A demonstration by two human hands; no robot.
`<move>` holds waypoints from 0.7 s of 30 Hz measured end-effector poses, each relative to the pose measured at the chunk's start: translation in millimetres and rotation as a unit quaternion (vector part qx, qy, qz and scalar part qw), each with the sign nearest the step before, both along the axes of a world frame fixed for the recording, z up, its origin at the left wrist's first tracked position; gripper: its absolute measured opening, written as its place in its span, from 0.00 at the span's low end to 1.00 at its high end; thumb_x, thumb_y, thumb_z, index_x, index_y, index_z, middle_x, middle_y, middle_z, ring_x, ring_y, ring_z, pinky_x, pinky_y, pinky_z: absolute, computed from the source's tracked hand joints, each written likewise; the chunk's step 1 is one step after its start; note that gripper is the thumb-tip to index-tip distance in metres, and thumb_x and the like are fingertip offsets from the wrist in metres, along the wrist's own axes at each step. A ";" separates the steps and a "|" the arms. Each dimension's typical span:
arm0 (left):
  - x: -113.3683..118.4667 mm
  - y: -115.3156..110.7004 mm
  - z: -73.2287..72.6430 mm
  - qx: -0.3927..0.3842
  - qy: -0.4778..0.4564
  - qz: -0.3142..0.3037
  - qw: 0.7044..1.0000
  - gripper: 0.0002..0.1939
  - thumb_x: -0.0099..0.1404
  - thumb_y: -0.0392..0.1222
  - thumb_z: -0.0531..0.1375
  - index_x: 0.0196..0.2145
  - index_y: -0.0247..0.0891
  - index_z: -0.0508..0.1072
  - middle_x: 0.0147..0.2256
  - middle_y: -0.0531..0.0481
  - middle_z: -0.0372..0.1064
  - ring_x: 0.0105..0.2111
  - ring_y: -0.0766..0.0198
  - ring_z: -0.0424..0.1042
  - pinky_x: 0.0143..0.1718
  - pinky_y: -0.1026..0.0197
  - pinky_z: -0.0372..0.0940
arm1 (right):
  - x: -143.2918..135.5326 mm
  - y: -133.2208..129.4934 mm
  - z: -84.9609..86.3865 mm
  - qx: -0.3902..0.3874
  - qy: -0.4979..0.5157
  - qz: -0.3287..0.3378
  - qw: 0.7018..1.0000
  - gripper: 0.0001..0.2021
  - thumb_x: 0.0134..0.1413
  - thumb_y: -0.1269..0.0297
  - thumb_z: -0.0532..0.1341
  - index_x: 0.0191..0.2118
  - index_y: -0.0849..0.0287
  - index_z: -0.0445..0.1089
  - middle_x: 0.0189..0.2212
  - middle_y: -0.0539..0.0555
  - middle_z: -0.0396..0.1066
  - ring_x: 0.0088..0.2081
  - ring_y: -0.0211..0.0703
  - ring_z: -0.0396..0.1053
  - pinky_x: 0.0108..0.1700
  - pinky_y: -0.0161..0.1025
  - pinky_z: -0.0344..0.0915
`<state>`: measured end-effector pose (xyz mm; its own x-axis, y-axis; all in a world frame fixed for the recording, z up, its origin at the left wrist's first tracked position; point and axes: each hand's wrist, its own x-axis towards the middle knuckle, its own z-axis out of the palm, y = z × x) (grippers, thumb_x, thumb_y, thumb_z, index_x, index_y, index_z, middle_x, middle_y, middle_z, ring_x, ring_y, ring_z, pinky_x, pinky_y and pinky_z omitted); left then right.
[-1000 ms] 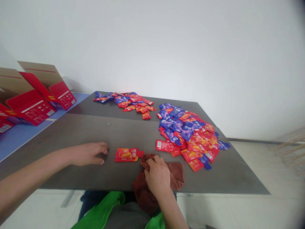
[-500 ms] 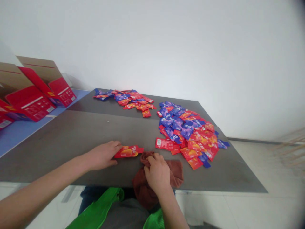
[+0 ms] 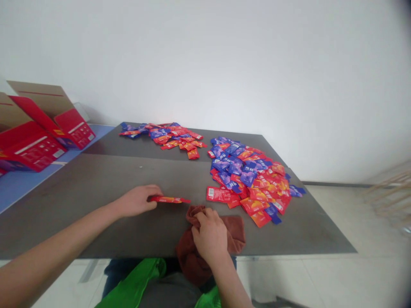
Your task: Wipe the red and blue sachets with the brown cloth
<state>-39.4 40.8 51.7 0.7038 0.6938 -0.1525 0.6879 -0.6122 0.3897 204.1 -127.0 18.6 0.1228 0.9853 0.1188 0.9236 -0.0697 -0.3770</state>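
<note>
– What's nearest?
– The right hand (image 3: 210,235), fingers bunching a soft brown cloth (image 3: 236,233) draped over the edge of a flat grey tabletop (image 3: 160,173).
– And the left hand (image 3: 139,200)?
– Pinching a flat red-and-orange packet (image 3: 170,199) by one end, nearly edge-on, near the cloth's far corner.
– Farther?
– Heaped red and purple packets (image 3: 248,174).

Bright, diffuse light — soft focus, dark upper-right corner.
</note>
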 end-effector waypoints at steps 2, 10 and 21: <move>0.8 8.9 -8.8 -0.014 -0.021 0.052 0.998 0.13 0.62 0.43 0.54 0.39 0.39 0.76 0.38 0.49 0.74 0.38 0.58 0.73 0.41 0.61 0.63 | 0.2 0.1 -1.3 0.004 0.005 -0.004 1.000 0.05 0.57 0.68 0.62 0.38 0.52 0.72 0.42 0.52 0.70 0.45 0.49 0.65 0.45 0.41 0.61; 6.1 11.2 -30.3 -0.010 -0.074 0.104 0.992 0.19 0.64 0.57 0.56 0.35 0.40 0.77 0.36 0.48 0.74 0.37 0.55 0.73 0.38 0.61 0.63 | 0.7 0.6 -2.4 0.007 0.018 0.002 1.000 0.06 0.56 0.70 0.61 0.38 0.52 0.71 0.42 0.52 0.70 0.46 0.48 0.65 0.46 0.41 0.61; -1.1 12.5 -35.2 -0.067 -0.136 0.107 0.983 0.22 0.66 0.61 0.56 0.40 0.43 0.81 0.48 0.49 0.78 0.47 0.52 0.74 0.50 0.59 0.66 | 0.6 3.2 2.9 -0.018 0.008 0.003 1.000 0.06 0.56 0.70 0.61 0.38 0.53 0.72 0.42 0.53 0.70 0.46 0.48 0.65 0.47 0.41 0.62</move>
